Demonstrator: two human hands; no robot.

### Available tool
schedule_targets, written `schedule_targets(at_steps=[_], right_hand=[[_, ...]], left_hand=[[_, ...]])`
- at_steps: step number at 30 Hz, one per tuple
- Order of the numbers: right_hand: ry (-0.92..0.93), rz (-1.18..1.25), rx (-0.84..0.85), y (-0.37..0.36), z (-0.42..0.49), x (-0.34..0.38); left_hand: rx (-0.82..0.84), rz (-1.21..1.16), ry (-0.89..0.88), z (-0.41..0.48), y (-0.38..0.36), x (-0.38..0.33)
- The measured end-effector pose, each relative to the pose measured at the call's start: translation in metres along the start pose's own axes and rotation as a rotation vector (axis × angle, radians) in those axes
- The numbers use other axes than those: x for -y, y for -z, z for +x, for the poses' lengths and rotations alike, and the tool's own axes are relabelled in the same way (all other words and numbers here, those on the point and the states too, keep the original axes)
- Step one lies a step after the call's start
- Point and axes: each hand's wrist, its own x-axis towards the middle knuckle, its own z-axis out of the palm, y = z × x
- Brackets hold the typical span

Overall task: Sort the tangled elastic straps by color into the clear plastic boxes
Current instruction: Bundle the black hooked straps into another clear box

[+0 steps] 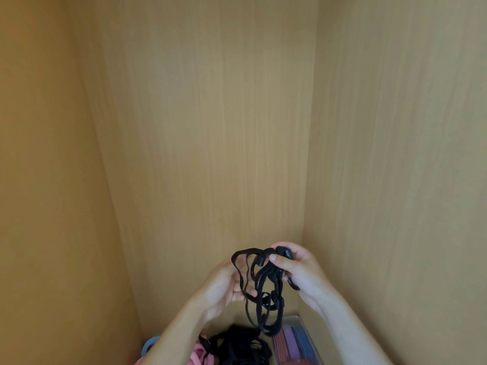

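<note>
A tangle of black elastic straps [266,293] hangs in the air between my two hands, low in the head view. My right hand [297,270] grips the top of the tangle, thumb over a bunch of loops. My left hand [224,285] holds the left side of the same tangle, fingers hooked through its loops. Beneath the hands lies a pile of more black straps [237,346], with pink straps [200,356] beside it. A clear plastic box [303,338] at the lower right holds purple, blue and red straps.
Wood-grain cabinet walls [205,127] close in at the back, left and right. A blue rounded object [150,343] shows at the bottom left, partly behind my left forearm. The floor of the cabinet is mostly out of view.
</note>
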Motion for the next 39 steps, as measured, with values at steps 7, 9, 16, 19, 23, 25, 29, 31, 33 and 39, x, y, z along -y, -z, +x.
schedule_targets(at_steps=[7, 9, 16, 19, 23, 25, 29, 31, 33, 39], right_hand=[[0.003, -0.071, -0.019, 0.001, -0.006, 0.002], [-0.006, -0.135, -0.071, 0.006, -0.006, 0.002], [0.010, -0.041, -0.275, 0.019, 0.001, 0.008], [0.046, -0.006, -0.275, 0.017, 0.005, 0.019], [0.106, 0.017, -0.222, 0.009, 0.009, 0.039], [0.128, 0.026, -0.172, 0.002, 0.012, 0.049], [0.134, 0.020, -0.083, -0.016, 0.015, 0.061], [0.137, 0.017, -0.050, -0.023, 0.016, 0.064], [0.143, 0.021, -0.018, -0.029, 0.017, 0.067], [0.248, 0.195, -0.023, -0.033, 0.013, 0.086]], left_hand=[[-0.163, -0.145, -0.045, 0.005, 0.018, -0.004], [-0.268, -0.195, -0.051, 0.006, 0.033, -0.003], [-0.629, -0.077, 0.008, 0.002, 0.081, 0.027], [-0.689, -0.061, 0.094, 0.001, 0.084, 0.042], [-0.689, 0.020, 0.124, -0.005, 0.076, 0.047], [-0.663, 0.099, 0.079, -0.009, 0.066, 0.038], [-0.383, 0.198, -0.045, -0.016, 0.038, 0.010], [-0.186, 0.263, -0.100, -0.013, 0.021, -0.004], [-0.051, 0.302, -0.121, -0.007, 0.002, -0.016], [-0.088, 0.369, -0.218, 0.020, -0.029, -0.025]])
